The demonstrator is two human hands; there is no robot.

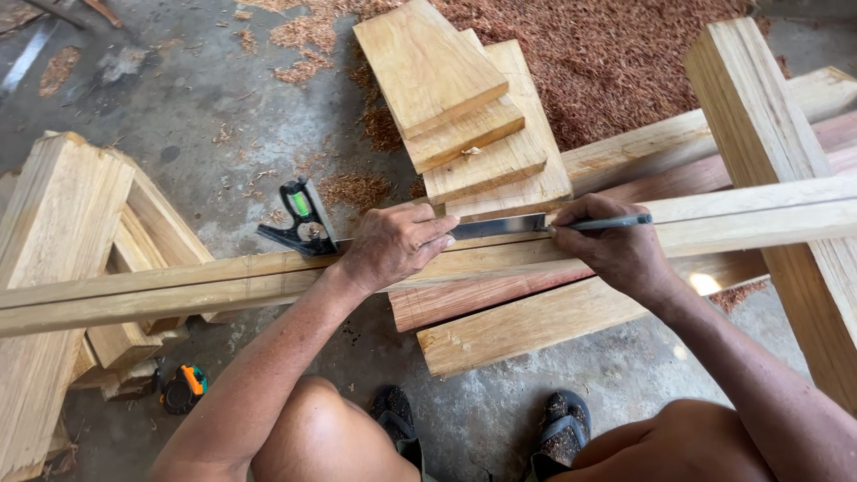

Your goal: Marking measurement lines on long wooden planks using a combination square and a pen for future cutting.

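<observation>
We note first the grey concrete floor (205,107), with a wide spread of reddish sawdust (616,62) across its upper right. On the right a thick timber post (777,170) runs down the frame, and at the left a stack of pale offcuts (54,259) leans together. A pile of short flat boards (473,116) lies on the floor above the work, fanned one upon another. Across the middle runs a long pale batten (178,290), resting over the left stack and over several planks (527,326) laid beneath it at an angle. On this batten lies a combination square (308,223), its black head with a green level vial hooked against the far edge and its steel blade (500,226) lying along the top face. Our left hand (393,245) lies flat over the blade near the head, fingers spread and pressing it down onto the wood. Our right hand (616,250) pinches a grey pencil (607,221), its tip touching the batten just at the end of the blade. Below, two sandalled feet (482,428) stand on the floor, and a small orange and black tape measure (185,386) sits beside the left stack.
</observation>
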